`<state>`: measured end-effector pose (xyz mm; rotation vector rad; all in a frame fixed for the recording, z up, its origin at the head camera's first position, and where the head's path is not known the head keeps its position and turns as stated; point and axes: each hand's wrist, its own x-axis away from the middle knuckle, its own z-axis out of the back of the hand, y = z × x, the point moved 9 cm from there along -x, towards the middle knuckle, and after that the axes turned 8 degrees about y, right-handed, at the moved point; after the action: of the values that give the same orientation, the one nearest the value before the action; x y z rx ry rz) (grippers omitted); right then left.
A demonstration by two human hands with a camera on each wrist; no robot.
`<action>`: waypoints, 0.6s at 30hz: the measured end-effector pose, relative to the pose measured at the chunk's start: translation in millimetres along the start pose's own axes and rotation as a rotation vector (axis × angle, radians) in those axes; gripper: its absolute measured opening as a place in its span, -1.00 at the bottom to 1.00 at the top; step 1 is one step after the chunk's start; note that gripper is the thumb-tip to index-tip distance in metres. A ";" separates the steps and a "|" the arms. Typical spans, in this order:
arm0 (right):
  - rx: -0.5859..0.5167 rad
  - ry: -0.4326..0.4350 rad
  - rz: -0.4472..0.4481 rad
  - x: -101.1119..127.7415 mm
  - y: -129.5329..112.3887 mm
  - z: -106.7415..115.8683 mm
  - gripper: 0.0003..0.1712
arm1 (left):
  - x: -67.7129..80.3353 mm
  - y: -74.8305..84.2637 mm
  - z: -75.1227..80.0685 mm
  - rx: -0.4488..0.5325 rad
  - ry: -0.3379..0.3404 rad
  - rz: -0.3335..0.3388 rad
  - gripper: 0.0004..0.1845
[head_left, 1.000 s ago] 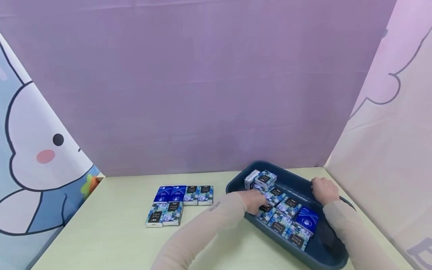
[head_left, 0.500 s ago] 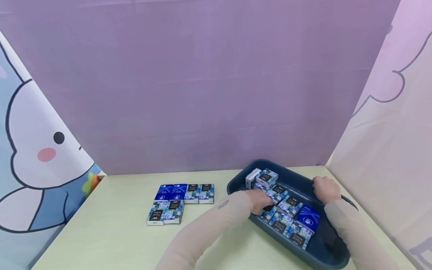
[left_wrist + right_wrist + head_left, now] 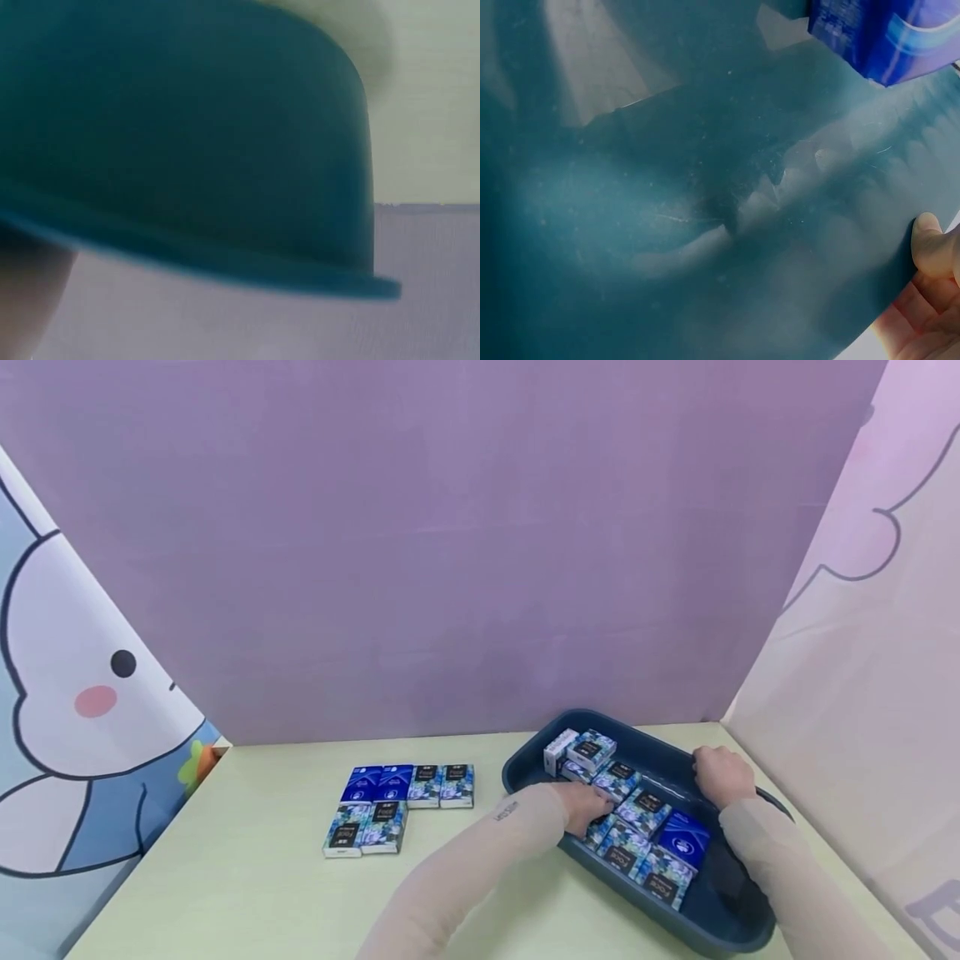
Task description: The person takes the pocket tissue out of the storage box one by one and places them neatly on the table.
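A dark blue-green plastic tray (image 3: 648, 752) stands at an angle on the right, holding several flower-print tissue packs (image 3: 622, 846) and a plain blue pack (image 3: 684, 839). My left hand (image 3: 577, 807) reaches over the tray's left rim onto the packs; its fingertips are hidden, so a grip cannot be confirmed. The left wrist view shows mostly the tray's outer wall. My right hand (image 3: 723, 775) grips the right rim. In the right wrist view its thumb (image 3: 932, 251) lies on the inside, the other fingers outside, with a blue pack (image 3: 885, 41) farther in.
On the pale table (image 3: 247, 877), left of the tray, lie several tissue packs in two touching rows, with blue packs (image 3: 377, 783) at back left and flower-print packs (image 3: 365, 828) in front. A purple backdrop (image 3: 450, 568) and a right-hand wall (image 3: 862, 735) close in the table.
My left hand has shifted slightly right over the packs in the tray. The right hand keeps its hold on the rim. The packs on the table have not moved.
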<state>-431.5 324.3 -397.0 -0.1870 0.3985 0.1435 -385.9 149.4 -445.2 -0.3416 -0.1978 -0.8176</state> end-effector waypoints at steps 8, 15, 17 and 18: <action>0.009 0.006 -0.010 -1.8 -0.6 3.0 -0.93 | -4.8 -3.2 -2.6 0.077 0.014 0.055 -0.28; 0.013 0.005 -0.013 -0.9 1.4 -2.1 -0.94 | -5.5 -2.0 -4.7 0.094 0.041 0.017 -0.25; 0.014 0.006 -0.015 -0.4 2.8 -4.0 -0.94 | -5.0 -1.6 -4.5 0.100 0.052 0.005 -0.23; 0.012 0.005 -0.017 -0.2 3.3 -4.7 -0.95 | -4.8 -1.6 -4.5 0.105 0.059 0.002 -0.22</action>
<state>-434.0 326.5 -401.7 -0.1784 0.4032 0.1243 -390.1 149.9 -450.5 -0.2190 -0.1844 -0.8115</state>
